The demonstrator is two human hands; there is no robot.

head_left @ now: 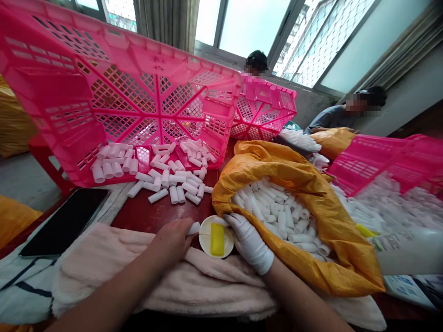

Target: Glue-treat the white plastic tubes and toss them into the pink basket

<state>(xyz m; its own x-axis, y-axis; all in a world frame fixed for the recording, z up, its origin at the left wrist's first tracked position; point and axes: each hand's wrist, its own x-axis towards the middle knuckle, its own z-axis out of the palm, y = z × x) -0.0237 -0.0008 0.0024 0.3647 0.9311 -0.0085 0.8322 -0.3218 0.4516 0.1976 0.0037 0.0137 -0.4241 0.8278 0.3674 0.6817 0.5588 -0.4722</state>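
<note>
My left hand [171, 240] is bare and pinches a short white tube [194, 228] in its fingertips, just left of a small white dish [206, 244] holding a yellow sponge [217, 239]. My right hand [248, 242] wears a white glove, and its curled fingers sit at the dish's upper right rim. Whether they hold anything is hard to see. Beside that glove lies an orange-yellow woven sack [332, 226], its mouth full of white tubes [273, 212]. Several more tubes [169, 184] lie loose on the red tabletop [145, 214], spilling from under a tilted pink plastic basket [121, 101].
A black tablet [64, 221] lies at the left, and a pale pink towel [138, 272] lies under my forearms. More pink baskets [263, 110] and a heap of white tubes [391, 203] stand farther off. Two co-workers [335, 115] sit by the windows.
</note>
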